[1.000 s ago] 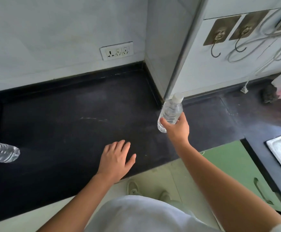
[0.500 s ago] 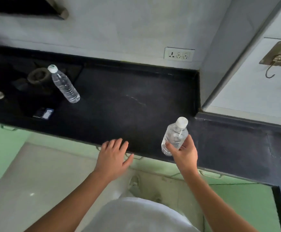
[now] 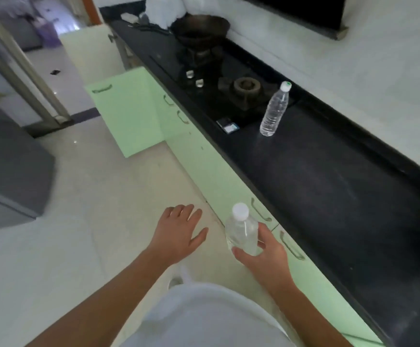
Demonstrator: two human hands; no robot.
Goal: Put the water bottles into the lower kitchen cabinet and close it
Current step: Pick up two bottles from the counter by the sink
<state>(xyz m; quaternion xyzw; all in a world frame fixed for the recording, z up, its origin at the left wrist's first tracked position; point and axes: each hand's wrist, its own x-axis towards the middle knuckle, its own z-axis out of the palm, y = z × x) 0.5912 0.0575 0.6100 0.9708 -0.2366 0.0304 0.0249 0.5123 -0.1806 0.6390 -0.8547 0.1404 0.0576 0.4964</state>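
Open cabinet (image 3: 128, 116) interior hidden.

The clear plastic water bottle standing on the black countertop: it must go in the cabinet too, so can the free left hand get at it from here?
Probably not yet. The left hand hangs open over the floor, well short of the clear plastic water bottle beside the stove burner. Nothing blocks the way.

Right hand (image 3: 262, 256) grips a water bottle (image 3: 241, 231); second bottle (image 3: 274, 108) at one o'clock on the countertop (image 3: 329, 184), open cabinet door (image 3: 126, 116) at eleven

Clear plastic bottle (image 3: 242, 231), matt countertop (image 3: 329, 186)
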